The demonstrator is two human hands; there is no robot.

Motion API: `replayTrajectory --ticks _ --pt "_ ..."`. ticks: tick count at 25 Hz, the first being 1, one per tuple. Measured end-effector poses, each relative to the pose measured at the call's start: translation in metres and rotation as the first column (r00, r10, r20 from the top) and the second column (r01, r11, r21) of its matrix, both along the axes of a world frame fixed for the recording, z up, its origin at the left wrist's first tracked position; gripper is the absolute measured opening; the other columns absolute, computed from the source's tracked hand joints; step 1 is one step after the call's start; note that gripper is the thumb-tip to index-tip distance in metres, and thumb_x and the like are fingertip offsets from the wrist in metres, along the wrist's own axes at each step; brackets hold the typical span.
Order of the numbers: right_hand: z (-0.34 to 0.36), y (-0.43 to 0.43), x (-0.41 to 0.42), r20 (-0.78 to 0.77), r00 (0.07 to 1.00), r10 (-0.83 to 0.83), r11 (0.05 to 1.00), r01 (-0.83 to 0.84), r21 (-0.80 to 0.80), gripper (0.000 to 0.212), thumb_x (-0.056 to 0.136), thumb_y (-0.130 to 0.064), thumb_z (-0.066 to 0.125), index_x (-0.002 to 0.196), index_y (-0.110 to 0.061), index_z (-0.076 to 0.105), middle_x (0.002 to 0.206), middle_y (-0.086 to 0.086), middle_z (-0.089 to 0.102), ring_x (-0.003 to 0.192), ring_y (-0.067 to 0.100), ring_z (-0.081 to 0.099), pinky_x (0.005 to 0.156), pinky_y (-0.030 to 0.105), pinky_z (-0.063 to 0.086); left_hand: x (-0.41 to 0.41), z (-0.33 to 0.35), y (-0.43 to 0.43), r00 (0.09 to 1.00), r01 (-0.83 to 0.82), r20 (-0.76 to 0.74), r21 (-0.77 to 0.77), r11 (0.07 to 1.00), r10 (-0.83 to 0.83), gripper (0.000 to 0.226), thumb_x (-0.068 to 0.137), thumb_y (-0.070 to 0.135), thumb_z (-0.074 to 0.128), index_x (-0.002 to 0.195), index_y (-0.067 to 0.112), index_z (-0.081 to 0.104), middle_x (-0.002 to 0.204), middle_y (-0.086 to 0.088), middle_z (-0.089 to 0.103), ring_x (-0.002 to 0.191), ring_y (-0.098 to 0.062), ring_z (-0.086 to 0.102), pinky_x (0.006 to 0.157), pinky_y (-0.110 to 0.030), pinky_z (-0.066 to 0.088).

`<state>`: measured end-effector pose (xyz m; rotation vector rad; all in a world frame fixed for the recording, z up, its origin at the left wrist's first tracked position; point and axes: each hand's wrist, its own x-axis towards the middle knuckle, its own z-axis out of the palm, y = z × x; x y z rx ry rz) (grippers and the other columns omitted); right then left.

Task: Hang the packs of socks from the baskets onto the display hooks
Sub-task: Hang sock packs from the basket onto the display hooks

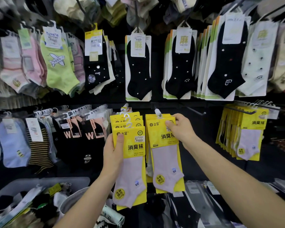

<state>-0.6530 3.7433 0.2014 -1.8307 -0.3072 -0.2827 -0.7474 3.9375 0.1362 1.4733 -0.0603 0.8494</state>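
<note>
The left hand [113, 148] holds a stack of yellow sock packs [130, 155]. The thumb lies on the front card and the other fingers are behind, so the hand is closed around the stack. Each pack has a pale purple sock on a yellow card and a small white hanger on top. The stack is up in the air, in front of the black wall, just left of the middle.

The right hand [181, 127] pinches the top right corner of another yellow pack [165, 153]. This pack sits at the front of a small bunch with a white hanger [158, 112] at the top. I cannot tell if it is on a hook. The two bunches hang side by side and almost touch.

A bare black hook [195, 111] sticks out just right of the right hand. Farther right, more of the same yellow packs [247, 134] hang in a full row.

Left of the hands hang black socks with a big W [82, 134], a striped pair [38, 145] and a blue pair [13, 143]. Above hang black dotted socks on white cards [138, 68] and a green sock with a plane [58, 63].

Down at the bottom left is a grey basket [44, 183] full of mixed sock packs. A second round basket [69, 203] is next to it, under the left arm. More dark packs [196, 209] lie flat under the right arm.
</note>
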Motion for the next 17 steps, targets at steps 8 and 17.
replayTrajectory --ticks 8,17 --pt "-0.007 0.009 0.005 0.027 0.988 -0.150 0.986 0.151 -0.071 0.011 0.086 -0.030 0.065 0.082 -0.024 0.056 0.080 -0.005 0.062 0.075 0.011 0.057 0.059 0.025 0.043 0.000 0.005 -0.002 0.999 0.032 0.002 0.010 0.999 -0.032 0.017 0.093 0.031 0.046 0.100 0.021 0.059 0.100 -0.005 0.069 0.089 -0.019 0.069 0.072 -0.033 0.057" --pt "-0.024 0.013 -0.039 0.125 0.989 0.083 0.995 -0.074 -0.074 0.033 0.072 -0.048 0.073 0.081 -0.025 0.051 0.077 -0.007 0.057 0.070 0.008 0.053 0.061 0.023 0.043 0.007 0.008 -0.038 0.993 0.118 0.019 0.010 0.993 -0.118 0.019 0.093 0.032 0.046 0.102 0.025 0.061 0.106 -0.005 0.069 0.097 -0.024 0.067 0.081 -0.042 0.056"
